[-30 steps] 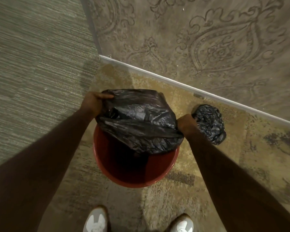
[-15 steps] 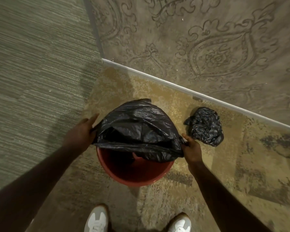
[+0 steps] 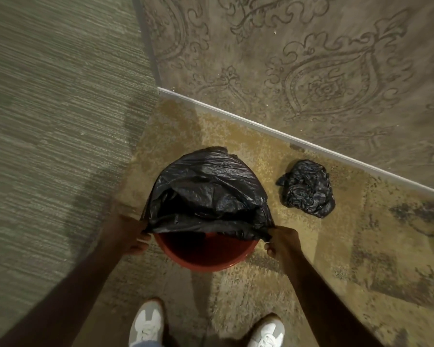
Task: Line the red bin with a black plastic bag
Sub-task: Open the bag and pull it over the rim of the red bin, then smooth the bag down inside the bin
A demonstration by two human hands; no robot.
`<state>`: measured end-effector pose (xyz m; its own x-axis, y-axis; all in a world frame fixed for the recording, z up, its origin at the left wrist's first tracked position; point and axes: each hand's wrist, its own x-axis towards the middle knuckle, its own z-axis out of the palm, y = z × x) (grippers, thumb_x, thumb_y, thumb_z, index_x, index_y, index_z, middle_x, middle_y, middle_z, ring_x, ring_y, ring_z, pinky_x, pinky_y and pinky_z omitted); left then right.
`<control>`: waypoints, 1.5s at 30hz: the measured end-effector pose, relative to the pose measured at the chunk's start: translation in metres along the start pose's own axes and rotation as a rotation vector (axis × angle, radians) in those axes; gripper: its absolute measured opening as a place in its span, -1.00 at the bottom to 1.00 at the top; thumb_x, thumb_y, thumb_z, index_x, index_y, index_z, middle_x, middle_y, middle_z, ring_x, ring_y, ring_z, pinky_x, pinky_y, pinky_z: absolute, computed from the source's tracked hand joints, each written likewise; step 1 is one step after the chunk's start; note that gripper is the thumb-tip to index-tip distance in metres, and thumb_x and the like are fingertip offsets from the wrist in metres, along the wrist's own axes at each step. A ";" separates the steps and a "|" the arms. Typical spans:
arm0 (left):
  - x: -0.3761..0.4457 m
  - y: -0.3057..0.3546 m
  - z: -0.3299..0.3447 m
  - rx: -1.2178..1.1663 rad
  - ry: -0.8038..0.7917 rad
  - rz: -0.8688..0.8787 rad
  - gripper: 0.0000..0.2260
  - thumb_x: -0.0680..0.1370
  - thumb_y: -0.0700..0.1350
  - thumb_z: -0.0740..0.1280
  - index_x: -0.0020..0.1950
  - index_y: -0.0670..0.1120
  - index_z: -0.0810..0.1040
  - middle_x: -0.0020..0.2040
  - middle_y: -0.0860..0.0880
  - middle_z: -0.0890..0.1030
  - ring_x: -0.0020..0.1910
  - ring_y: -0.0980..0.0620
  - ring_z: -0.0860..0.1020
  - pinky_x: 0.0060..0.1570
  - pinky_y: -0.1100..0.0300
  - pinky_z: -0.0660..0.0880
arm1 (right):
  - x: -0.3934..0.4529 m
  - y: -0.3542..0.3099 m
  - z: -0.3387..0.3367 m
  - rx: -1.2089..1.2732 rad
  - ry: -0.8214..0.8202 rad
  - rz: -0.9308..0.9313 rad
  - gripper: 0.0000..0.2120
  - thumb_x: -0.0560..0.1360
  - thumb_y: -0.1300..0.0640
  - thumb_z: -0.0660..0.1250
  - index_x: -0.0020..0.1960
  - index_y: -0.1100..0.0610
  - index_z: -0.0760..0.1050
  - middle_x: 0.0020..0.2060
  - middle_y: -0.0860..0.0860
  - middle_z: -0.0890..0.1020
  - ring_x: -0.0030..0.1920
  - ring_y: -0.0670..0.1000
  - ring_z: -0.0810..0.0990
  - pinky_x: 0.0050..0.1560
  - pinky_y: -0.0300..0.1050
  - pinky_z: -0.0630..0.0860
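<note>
The black bag (image 3: 208,194) now sits lower than it did a second ago: then it was held bunched above the red bin (image 3: 206,254), and now its far hem is hooked over the bin's far rim and its mouth is stretched across. The hands have slid down from the bag's upper corners to the near sides of the bin. This suggests the lining is about half done, with the near rim still bare and red.

The left hand (image 3: 128,234) pinches the bag's edge at the bin's left side; the right hand (image 3: 283,242) pinches it at the right side, both pulling toward the near rim.

There is one bin, standing on the carpet (image 3: 311,246) in a corner. There are two black bags: the one being fitted and a crumpled bag (image 3: 307,187) lying on the floor to the right, near the wall (image 3: 311,71). Two white shoes (image 3: 148,324) show at the near edge.
</note>
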<state>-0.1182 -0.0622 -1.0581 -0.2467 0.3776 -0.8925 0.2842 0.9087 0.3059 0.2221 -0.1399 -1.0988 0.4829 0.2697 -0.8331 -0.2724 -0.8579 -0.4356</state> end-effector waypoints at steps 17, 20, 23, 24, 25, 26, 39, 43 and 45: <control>-0.015 -0.080 0.054 -0.849 -0.222 0.249 -0.62 0.68 -0.01 0.18 0.42 -0.15 0.50 0.29 -0.14 0.65 0.25 -0.09 0.64 0.15 0.00 0.63 | -0.017 0.021 0.008 0.570 -0.192 0.187 -0.75 0.62 0.33 0.19 0.26 0.33 0.51 0.00 0.25 0.66 -0.02 0.17 0.66 -0.19 -0.03 0.67; -0.019 -0.095 0.066 -0.849 -0.164 0.187 -0.66 0.68 -0.04 0.18 0.38 -0.15 0.53 0.22 -0.16 0.68 0.08 -0.04 0.71 -0.12 0.11 0.70 | -0.015 0.035 0.015 0.542 -0.177 0.166 -0.70 0.65 0.22 0.20 0.30 0.33 0.53 0.17 0.28 0.65 0.19 0.27 0.63 -0.01 0.10 0.63; -0.026 -0.099 0.079 -0.891 -0.094 0.170 -0.70 0.69 -0.06 0.16 0.31 -0.13 0.58 0.26 -0.21 0.65 0.11 -0.09 0.68 -0.10 0.08 0.70 | -0.016 0.044 0.026 0.529 -0.114 0.117 -0.76 0.64 0.11 0.25 0.10 0.21 0.65 0.07 0.20 0.72 0.04 0.20 0.69 -0.09 0.06 0.63; -0.029 -0.098 0.084 -0.916 -0.067 0.173 -0.69 0.69 -0.05 0.15 0.33 -0.12 0.57 0.29 -0.21 0.63 0.18 -0.12 0.66 -0.03 0.05 0.68 | -0.015 0.046 0.029 0.529 -0.085 0.099 -0.76 0.64 0.08 0.26 0.04 0.18 0.67 0.02 0.17 0.73 0.01 0.18 0.69 -0.09 0.05 0.62; -0.032 -0.096 0.089 -0.939 -0.044 0.176 -0.66 0.70 -0.03 0.14 0.37 -0.13 0.54 0.33 -0.20 0.60 0.26 -0.15 0.62 0.07 0.01 0.65 | -0.014 0.048 0.033 0.525 -0.049 0.082 -0.76 0.63 0.06 0.27 -0.01 0.15 0.68 -0.03 0.15 0.74 0.00 0.18 0.69 -0.09 0.04 0.62; -0.034 -0.094 0.093 -0.963 -0.019 0.172 -0.63 0.70 -0.01 0.13 0.40 -0.14 0.51 0.36 -0.21 0.58 0.33 -0.18 0.57 0.17 -0.04 0.60 | -0.013 0.050 0.036 0.520 -0.015 0.066 -0.76 0.62 0.06 0.29 -0.06 0.13 0.69 -0.10 0.11 0.76 -0.02 0.18 0.70 -0.12 0.03 0.62; 0.006 -0.106 0.112 -0.994 -0.010 0.167 -0.53 0.71 0.12 -0.02 0.47 -0.06 0.47 0.43 -0.18 0.53 0.42 -0.22 0.48 0.42 -0.23 0.37 | 0.010 0.074 0.055 0.637 -0.187 0.080 -0.62 0.69 0.01 0.06 0.21 0.16 0.59 -0.06 0.11 0.73 0.03 0.17 0.65 -0.01 0.04 0.59; 0.023 -0.110 0.116 -0.945 -0.056 0.225 -0.56 0.73 0.00 -0.05 0.51 -0.12 0.38 0.47 -0.24 0.45 0.42 -0.26 0.46 0.41 -0.26 0.39 | 0.023 0.080 0.059 0.623 -0.230 0.049 -0.62 0.69 0.04 0.03 0.08 0.15 0.60 -0.05 0.12 0.71 0.02 0.17 0.63 0.11 0.10 0.56; 0.032 -0.113 0.116 -0.922 -0.059 0.245 -0.58 0.73 -0.05 -0.09 0.50 -0.09 0.38 0.46 -0.22 0.48 0.40 -0.22 0.48 0.38 -0.23 0.42 | 0.030 0.082 0.058 0.619 -0.255 0.053 -0.62 0.69 0.04 0.03 0.07 0.15 0.60 -0.02 0.12 0.69 0.03 0.16 0.63 0.08 0.09 0.57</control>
<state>-0.0511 -0.1736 -1.1600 -0.2226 0.5893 -0.7766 -0.5261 0.5980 0.6046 0.1659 -0.1770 -1.1790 0.2644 0.3943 -0.8801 -0.7544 -0.4840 -0.4435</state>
